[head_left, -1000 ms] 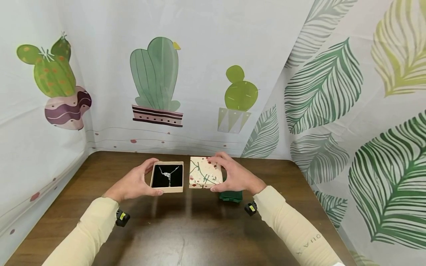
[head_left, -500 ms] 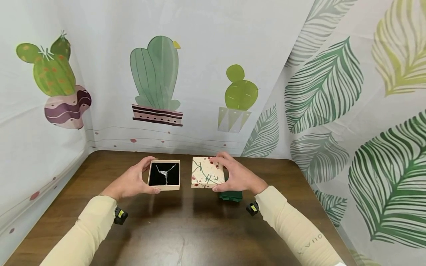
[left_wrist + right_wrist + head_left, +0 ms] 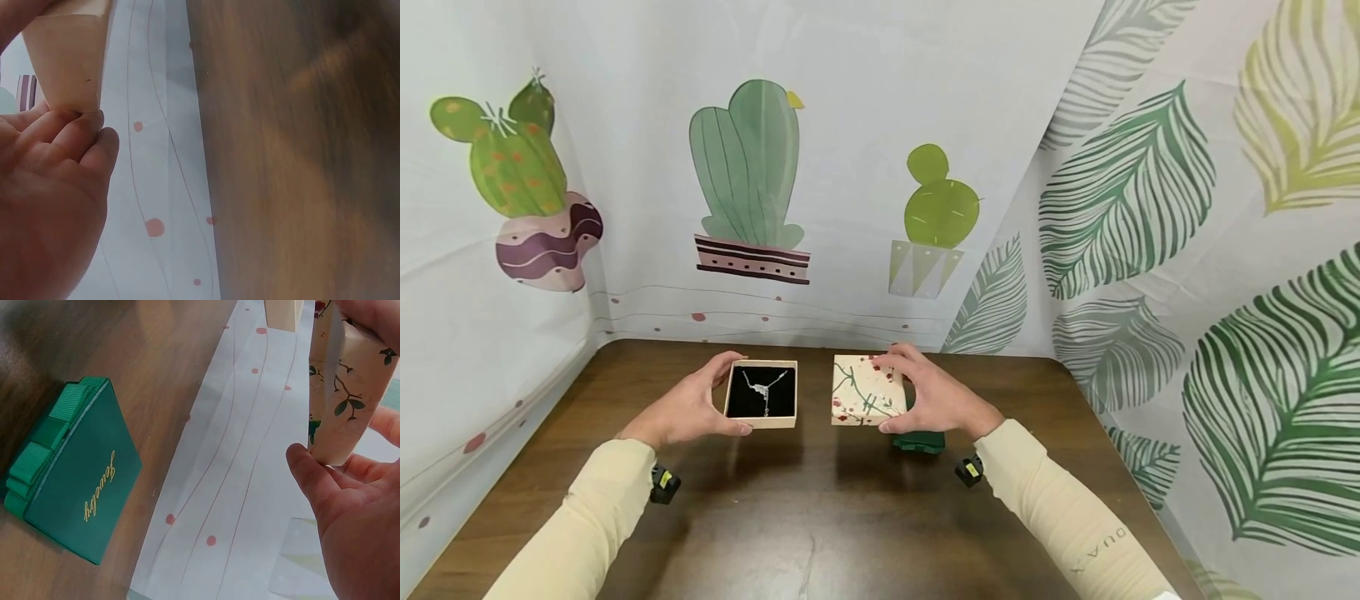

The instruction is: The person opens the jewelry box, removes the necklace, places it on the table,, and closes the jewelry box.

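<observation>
My left hand (image 3: 688, 407) grips the left side of a cream jewelry box base (image 3: 784, 421), thumb in front and fingers behind. Inside it a silver necklace (image 3: 762, 390) lies on a black pad. The plain side of that box base (image 3: 69, 59) shows in the left wrist view. To the right, my right hand (image 3: 936, 396) holds the box lid (image 3: 867, 390), cream with red flowers and green branches, by its near and far edges. Both parts are held above the table, apart from each other. In the right wrist view, a printed side of the lid (image 3: 353, 387) shows between thumb and fingers.
A green jewelry box (image 3: 87, 469) with a ribbon bow and gold lettering rests on the brown wooden table (image 3: 775, 517), below my right hand and partly hidden by it in the head view. A printed cloth (image 3: 850, 167) hangs behind the table's far edge.
The left hand has carried the box base with the necklace leftward. The lid in the right hand shifted slightly right, then stayed nearly still. The gap between base and lid is wider.
</observation>
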A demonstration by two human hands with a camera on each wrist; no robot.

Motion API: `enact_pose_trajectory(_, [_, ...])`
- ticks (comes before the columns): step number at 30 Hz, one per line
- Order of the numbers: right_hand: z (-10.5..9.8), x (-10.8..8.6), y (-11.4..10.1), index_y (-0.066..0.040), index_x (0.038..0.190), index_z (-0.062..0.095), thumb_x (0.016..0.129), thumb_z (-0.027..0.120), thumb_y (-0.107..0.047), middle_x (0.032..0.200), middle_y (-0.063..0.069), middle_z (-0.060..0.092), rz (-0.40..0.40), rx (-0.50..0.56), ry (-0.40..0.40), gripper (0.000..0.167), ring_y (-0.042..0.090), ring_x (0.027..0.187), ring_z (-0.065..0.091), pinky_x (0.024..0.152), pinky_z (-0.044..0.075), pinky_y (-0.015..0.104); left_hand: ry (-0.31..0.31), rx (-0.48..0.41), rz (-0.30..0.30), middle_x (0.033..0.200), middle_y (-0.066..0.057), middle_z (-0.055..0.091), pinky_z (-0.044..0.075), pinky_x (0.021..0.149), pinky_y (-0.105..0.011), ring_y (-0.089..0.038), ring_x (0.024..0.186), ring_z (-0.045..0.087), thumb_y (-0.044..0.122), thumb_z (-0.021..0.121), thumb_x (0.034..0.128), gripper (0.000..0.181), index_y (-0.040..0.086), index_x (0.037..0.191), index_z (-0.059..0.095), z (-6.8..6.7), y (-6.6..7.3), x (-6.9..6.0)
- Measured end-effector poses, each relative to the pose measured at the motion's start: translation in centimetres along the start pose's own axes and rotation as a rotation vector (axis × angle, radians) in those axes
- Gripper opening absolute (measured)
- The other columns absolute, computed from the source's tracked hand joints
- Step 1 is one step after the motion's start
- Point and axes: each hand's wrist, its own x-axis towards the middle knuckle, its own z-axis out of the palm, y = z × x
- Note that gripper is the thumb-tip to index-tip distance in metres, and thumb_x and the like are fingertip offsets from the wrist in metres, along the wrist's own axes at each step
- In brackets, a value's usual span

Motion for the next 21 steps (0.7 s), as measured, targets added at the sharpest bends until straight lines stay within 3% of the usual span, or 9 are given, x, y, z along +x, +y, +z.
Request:
enact_pose_trajectory(10, [-0.1,-0.2,0.0,-0.018,0.151,0.051,0.074,0.095,-0.036,0.152,0.005,0.041,-0.011,-0.001,0.011,0.09,0.026,0.131,0.052,0.106,0.051,0.048,-0.023,0.017,-0.017,0.162,-0.032,0.036,0.03,0.12,-0.068,-0.054,0.151,0.033,0.037,0.096,0.0714,0.113,0.005,0.156,0.028,0.0,-0.7,-0.2])
enact_pose_trajectory(21, [0.0,-0.2,0.1,-0.017,0.15,0.051,0.074,0.095,-0.037,0.149,0.003,0.043,-0.025,-0.004,0.015,0.09,0.023,0.129,0.051,0.104,0.053,0.045,-0.021,-0.01,-0.007,0.157,-0.028,0.046,0.033,0.118,-0.068,-0.053,0.149,0.037,0.029,0.096,0.0719,0.11,0.004,0.155,0.028,0.0,-1.3,-0.3])
